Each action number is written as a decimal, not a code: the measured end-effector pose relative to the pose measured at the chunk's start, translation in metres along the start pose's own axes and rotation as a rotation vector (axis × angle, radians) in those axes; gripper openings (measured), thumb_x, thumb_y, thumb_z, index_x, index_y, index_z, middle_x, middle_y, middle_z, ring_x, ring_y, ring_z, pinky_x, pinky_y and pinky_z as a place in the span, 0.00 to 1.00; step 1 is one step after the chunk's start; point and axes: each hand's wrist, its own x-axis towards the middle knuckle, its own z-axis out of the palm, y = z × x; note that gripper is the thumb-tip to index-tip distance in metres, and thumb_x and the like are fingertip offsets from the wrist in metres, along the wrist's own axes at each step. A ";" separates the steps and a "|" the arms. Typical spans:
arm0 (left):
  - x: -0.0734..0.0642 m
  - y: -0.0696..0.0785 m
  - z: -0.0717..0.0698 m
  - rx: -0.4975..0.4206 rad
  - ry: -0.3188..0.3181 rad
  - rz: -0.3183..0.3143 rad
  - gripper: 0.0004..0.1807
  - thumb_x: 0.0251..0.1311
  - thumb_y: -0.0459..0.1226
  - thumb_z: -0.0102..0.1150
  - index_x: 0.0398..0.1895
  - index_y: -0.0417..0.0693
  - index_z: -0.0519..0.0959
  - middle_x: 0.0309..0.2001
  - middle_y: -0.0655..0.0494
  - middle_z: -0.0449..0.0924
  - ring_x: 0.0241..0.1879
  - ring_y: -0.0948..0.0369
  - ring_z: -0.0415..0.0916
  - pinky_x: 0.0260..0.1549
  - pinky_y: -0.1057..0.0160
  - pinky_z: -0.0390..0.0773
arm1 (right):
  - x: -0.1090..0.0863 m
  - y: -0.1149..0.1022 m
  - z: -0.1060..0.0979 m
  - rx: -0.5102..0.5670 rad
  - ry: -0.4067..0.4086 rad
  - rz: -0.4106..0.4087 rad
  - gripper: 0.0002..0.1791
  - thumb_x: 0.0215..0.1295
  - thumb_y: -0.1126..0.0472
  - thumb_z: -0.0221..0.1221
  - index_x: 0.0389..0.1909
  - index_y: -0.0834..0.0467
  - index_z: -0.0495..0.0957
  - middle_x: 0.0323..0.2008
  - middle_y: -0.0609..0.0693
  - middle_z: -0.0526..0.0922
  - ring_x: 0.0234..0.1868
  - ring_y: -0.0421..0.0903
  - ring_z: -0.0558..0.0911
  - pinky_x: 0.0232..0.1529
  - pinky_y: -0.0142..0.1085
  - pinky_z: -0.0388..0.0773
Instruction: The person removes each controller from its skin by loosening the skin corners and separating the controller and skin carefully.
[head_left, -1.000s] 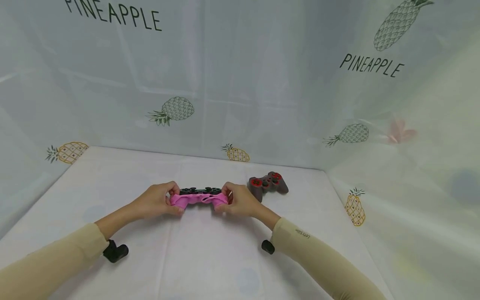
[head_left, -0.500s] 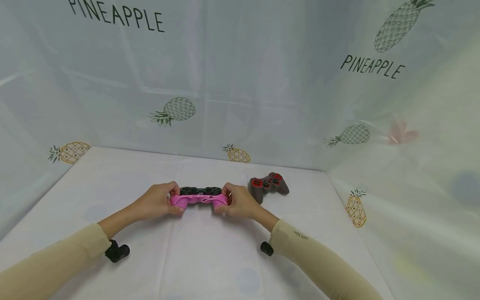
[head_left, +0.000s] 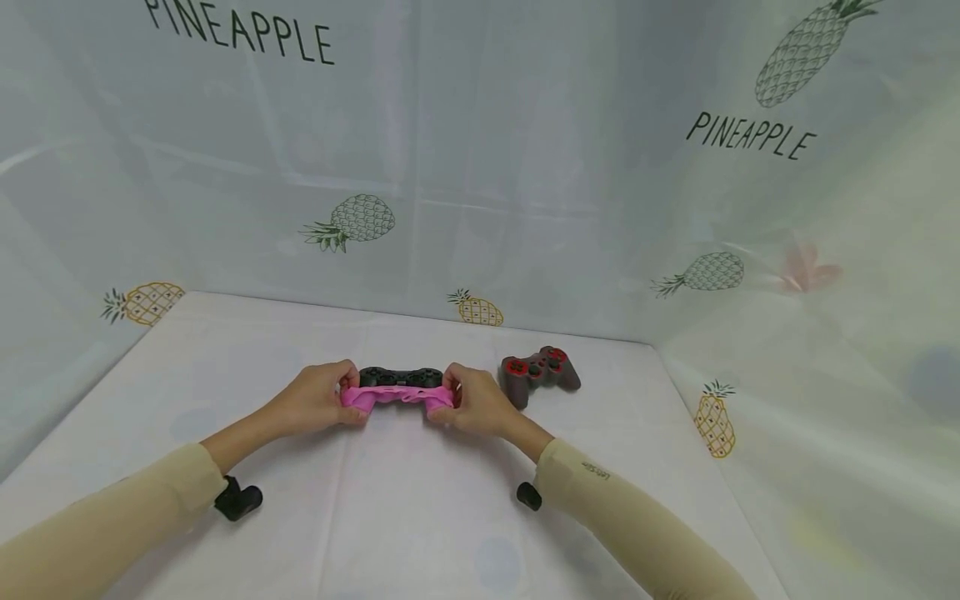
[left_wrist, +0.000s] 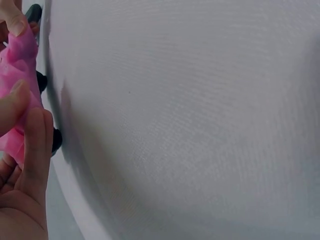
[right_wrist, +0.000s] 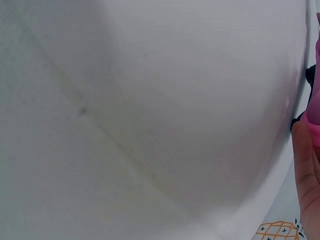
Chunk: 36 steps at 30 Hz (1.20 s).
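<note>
A black game controller is held level above the white table in the head view, its lower part wrapped in a stretchy pink silicone cover. My left hand grips the left end, thumb on the pink grip and fingers at the upper edge. At the opposite end, my right hand pinches the cover the same way. The left wrist view catches the pink cover between thumb and fingers, with black thumbsticks on its far side. Only a sliver of cover appears in the right wrist view.
A second controller, dark brown with red button areas, lies on the table just behind my right hand. Pineapple-printed curtain rises at the table's back and sides. Black wrist devices hang below both forearms.
More of the black controller shows above the pink cover, whose upper edge has bunched lower. Both hands keep their hold and barely shift. The second controller stays put.
</note>
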 end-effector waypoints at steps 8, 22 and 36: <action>0.000 -0.005 0.002 0.017 0.020 -0.001 0.25 0.52 0.41 0.84 0.42 0.46 0.75 0.23 0.60 0.67 0.23 0.63 0.63 0.23 0.65 0.62 | 0.003 -0.003 0.003 -0.049 0.008 -0.009 0.23 0.59 0.52 0.79 0.38 0.52 0.72 0.26 0.45 0.75 0.27 0.37 0.72 0.28 0.30 0.69; 0.002 -0.007 0.009 0.035 0.047 -0.011 0.25 0.51 0.40 0.85 0.41 0.46 0.75 0.27 0.57 0.70 0.26 0.61 0.65 0.24 0.63 0.63 | 0.002 -0.001 0.009 -0.054 0.033 0.002 0.23 0.59 0.52 0.79 0.37 0.52 0.72 0.24 0.43 0.73 0.26 0.37 0.71 0.27 0.30 0.68; 0.002 -0.009 0.010 0.065 0.064 0.010 0.25 0.51 0.40 0.85 0.39 0.46 0.74 0.26 0.57 0.69 0.25 0.61 0.64 0.25 0.64 0.64 | 0.003 -0.007 0.012 -0.090 0.056 0.004 0.23 0.58 0.51 0.80 0.34 0.51 0.71 0.23 0.42 0.72 0.26 0.36 0.70 0.27 0.30 0.66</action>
